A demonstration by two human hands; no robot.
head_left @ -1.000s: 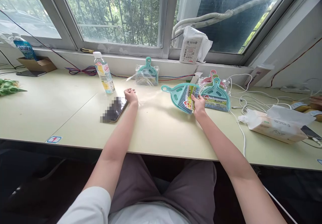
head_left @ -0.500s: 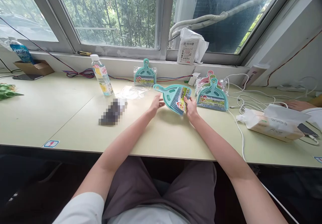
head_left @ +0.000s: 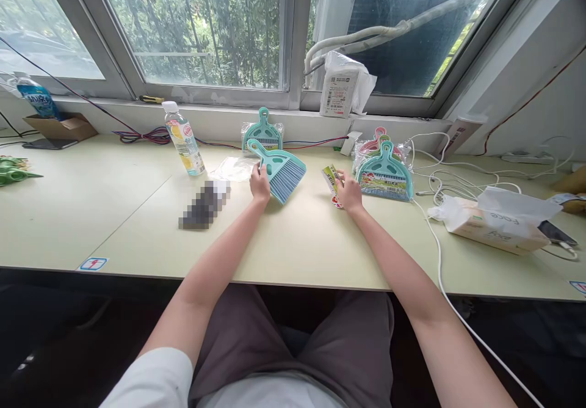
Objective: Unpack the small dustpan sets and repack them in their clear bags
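My left hand is shut on the handle end of a teal hand brush with blue bristles, held just above the pale green table. My right hand pinches a printed paper label against the tabletop area in front of a bagged teal dustpan set. A loose clear plastic bag lies just left of the brush. Another bagged teal dustpan set stands behind it, against the window sill.
A water bottle and a phone with a blurred patch stand left of my left hand. A pink bagged dustpan sits behind the teal set. White cables and a tissue pack lie at right.
The teal brush has come apart from the label and moved left in my left hand. The label stays in my right hand. The plastic bag has not moved.
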